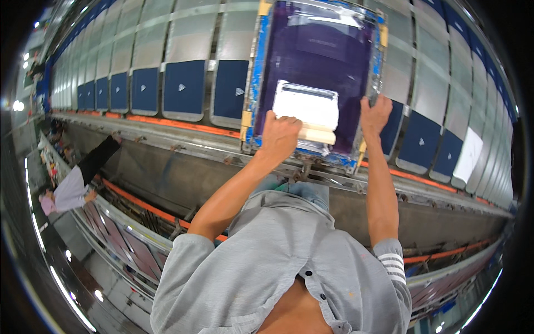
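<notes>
A screen-printing frame [258, 61], edged with blue tape and holding dark purple mesh, lies across the long table in front of me. White ink [306, 104] is spread over the mesh's near half. My left hand [282, 134] is closed round the left end of a squeegee [318, 134] with a pale wooden handle, set at the near edge of the ink. The squeegee's blade cannot be made out. At the frame's right edge, my right hand [376, 116] has its fingers curled over the rim. Whatever lies beneath the frame is hidden.
Long grey boards run side by side to both sides; many bear navy fabric pieces [183, 86] with small white marks. A white piece [469, 155] lies at right. An orange rail [183, 126] follows the table's near edge. Another person [72, 186] stands at far left.
</notes>
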Action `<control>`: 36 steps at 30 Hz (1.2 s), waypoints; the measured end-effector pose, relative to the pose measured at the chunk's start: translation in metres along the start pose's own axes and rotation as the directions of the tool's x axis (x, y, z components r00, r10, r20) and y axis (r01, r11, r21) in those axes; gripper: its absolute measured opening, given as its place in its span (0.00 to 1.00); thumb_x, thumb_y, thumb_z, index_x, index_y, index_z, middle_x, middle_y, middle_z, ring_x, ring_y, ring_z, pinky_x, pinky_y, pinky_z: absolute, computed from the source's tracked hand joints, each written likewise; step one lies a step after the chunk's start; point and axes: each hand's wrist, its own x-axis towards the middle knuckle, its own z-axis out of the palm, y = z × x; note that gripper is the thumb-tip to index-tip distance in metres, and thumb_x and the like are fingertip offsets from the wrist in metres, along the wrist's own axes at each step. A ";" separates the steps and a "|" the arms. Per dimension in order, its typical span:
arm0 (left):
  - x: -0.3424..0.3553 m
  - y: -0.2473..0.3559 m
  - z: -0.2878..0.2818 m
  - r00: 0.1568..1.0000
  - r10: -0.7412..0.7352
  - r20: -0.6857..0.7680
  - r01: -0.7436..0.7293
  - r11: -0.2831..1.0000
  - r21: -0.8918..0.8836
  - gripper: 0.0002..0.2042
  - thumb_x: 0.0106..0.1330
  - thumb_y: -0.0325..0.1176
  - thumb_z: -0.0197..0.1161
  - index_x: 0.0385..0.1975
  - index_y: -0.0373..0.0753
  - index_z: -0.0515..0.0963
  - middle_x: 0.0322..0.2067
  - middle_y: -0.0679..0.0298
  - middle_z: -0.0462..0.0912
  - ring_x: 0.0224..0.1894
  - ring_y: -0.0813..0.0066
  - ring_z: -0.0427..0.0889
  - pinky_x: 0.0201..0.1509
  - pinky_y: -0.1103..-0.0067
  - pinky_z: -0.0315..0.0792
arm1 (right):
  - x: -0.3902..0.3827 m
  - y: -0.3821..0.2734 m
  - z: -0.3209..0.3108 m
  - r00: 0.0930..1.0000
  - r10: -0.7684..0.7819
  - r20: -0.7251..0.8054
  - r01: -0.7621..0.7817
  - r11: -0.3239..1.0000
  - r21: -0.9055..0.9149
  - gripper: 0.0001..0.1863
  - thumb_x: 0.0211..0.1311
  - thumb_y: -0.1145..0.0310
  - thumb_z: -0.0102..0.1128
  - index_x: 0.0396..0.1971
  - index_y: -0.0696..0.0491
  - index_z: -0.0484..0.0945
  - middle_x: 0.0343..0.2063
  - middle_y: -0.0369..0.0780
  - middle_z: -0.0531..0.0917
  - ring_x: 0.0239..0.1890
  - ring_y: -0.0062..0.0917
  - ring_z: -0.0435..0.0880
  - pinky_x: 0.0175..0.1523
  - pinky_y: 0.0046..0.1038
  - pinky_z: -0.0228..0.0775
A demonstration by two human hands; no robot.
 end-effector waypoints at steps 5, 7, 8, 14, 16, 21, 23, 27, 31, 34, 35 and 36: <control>-0.023 -0.018 0.000 0.996 0.026 -0.082 -0.025 1.000 0.011 0.12 0.53 0.22 0.60 0.37 0.41 0.81 0.39 0.65 0.87 0.42 0.70 0.86 0.46 0.66 0.60 | 0.000 -0.043 -0.009 1.000 0.001 0.002 -0.001 1.000 0.027 0.32 0.59 0.57 0.72 0.55 0.64 0.77 0.51 0.52 0.77 0.56 0.48 0.75 0.60 0.45 0.71; -0.016 -0.031 -0.006 0.997 -0.021 0.070 0.020 1.000 0.011 0.11 0.53 0.24 0.62 0.35 0.43 0.86 0.34 0.62 0.89 0.37 0.66 0.87 0.45 0.66 0.62 | 0.001 -0.062 -0.022 0.995 -0.066 -0.072 0.071 0.995 0.066 0.30 0.59 0.56 0.73 0.55 0.62 0.79 0.50 0.49 0.79 0.55 0.46 0.76 0.59 0.45 0.71; 0.000 -0.036 -0.013 0.993 -0.050 0.106 0.046 0.998 0.041 0.10 0.53 0.24 0.63 0.34 0.44 0.87 0.31 0.61 0.89 0.35 0.64 0.87 0.44 0.66 0.64 | 0.009 -0.076 -0.037 0.991 -0.099 0.091 0.072 0.963 0.259 0.29 0.60 0.56 0.73 0.54 0.60 0.80 0.48 0.47 0.80 0.54 0.44 0.76 0.59 0.44 0.71; 0.100 -0.066 -0.036 0.987 -0.090 0.132 0.077 0.992 0.101 0.11 0.57 0.28 0.63 0.32 0.50 0.92 0.24 0.56 0.87 0.29 0.55 0.86 0.43 0.62 0.70 | 0.062 -0.154 -0.095 0.621 -0.552 0.557 0.398 0.834 0.383 0.20 0.60 0.61 0.70 0.51 0.51 0.84 0.43 0.37 0.84 0.52 0.34 0.78 0.55 0.38 0.69; 0.107 -0.065 -0.044 0.991 -0.041 0.124 0.027 0.992 0.120 0.10 0.59 0.28 0.62 0.29 0.50 0.91 0.23 0.57 0.87 0.28 0.55 0.85 0.40 0.61 0.67 | 0.060 -0.157 -0.080 0.598 -0.553 0.580 0.485 0.826 0.287 0.18 0.58 0.63 0.71 0.48 0.51 0.84 0.42 0.37 0.83 0.51 0.34 0.79 0.53 0.38 0.68; 0.038 -0.050 -0.035 0.999 -0.032 0.040 0.030 0.998 0.047 0.10 0.59 0.26 0.61 0.26 0.50 0.89 0.22 0.60 0.86 0.27 0.57 0.85 0.38 0.63 0.62 | -0.018 -0.158 -0.074 0.704 -0.546 0.454 0.430 0.837 0.339 0.13 0.52 0.70 0.69 0.39 0.50 0.83 0.39 0.36 0.82 0.48 0.34 0.79 0.50 0.41 0.67; 0.009 -0.031 -0.030 0.998 -0.035 0.055 0.035 0.999 0.006 0.11 0.59 0.26 0.61 0.26 0.50 0.89 0.22 0.60 0.86 0.26 0.57 0.85 0.38 0.63 0.62 | -0.053 -0.152 -0.097 0.696 -0.505 0.511 0.373 0.862 0.343 0.11 0.52 0.71 0.68 0.37 0.51 0.82 0.37 0.37 0.81 0.48 0.34 0.79 0.49 0.41 0.67; 0.020 -0.028 -0.033 0.979 -0.056 0.196 0.048 0.998 0.047 0.12 0.58 0.25 0.60 0.28 0.51 0.90 0.22 0.59 0.86 0.26 0.57 0.85 0.39 0.62 0.63 | -0.048 -0.145 -0.101 0.676 -0.504 0.538 0.358 0.862 0.359 0.09 0.51 0.72 0.69 0.35 0.51 0.82 0.35 0.37 0.81 0.48 0.34 0.78 0.48 0.41 0.66; 0.085 -0.055 -0.045 0.991 -0.019 0.136 0.007 0.996 0.084 0.08 0.56 0.26 0.62 0.24 0.47 0.87 0.21 0.58 0.85 0.25 0.58 0.85 0.40 0.63 0.62 | 0.026 -0.153 -0.076 0.702 -0.516 0.492 0.393 0.856 0.336 0.10 0.50 0.73 0.69 0.34 0.50 0.82 0.36 0.37 0.82 0.48 0.33 0.78 0.47 0.40 0.65; 0.080 -0.053 -0.056 0.993 -0.016 0.114 0.006 0.996 0.088 0.09 0.57 0.25 0.61 0.26 0.49 0.88 0.24 0.59 0.87 0.27 0.60 0.85 0.39 0.64 0.60 | 0.017 -0.157 -0.075 0.749 -0.550 0.369 0.423 0.826 0.372 0.11 0.50 0.72 0.70 0.36 0.50 0.82 0.37 0.36 0.82 0.49 0.33 0.78 0.48 0.40 0.65; 0.069 -0.049 -0.060 0.994 -0.021 0.111 0.011 0.995 0.095 0.11 0.58 0.24 0.61 0.28 0.50 0.89 0.25 0.59 0.88 0.28 0.60 0.85 0.39 0.64 0.59 | 0.006 -0.158 -0.076 0.762 -0.561 0.324 0.437 0.814 0.383 0.11 0.50 0.71 0.70 0.36 0.50 0.82 0.38 0.36 0.82 0.49 0.32 0.78 0.48 0.39 0.65; 0.051 -0.046 -0.058 0.998 -0.019 0.066 0.014 0.997 0.071 0.11 0.58 0.24 0.61 0.28 0.50 0.88 0.25 0.60 0.88 0.28 0.61 0.85 0.39 0.64 0.59 | -0.011 -0.160 -0.079 0.759 -0.552 0.346 0.429 0.823 0.372 0.11 0.50 0.71 0.70 0.36 0.50 0.82 0.37 0.36 0.82 0.49 0.32 0.78 0.47 0.40 0.65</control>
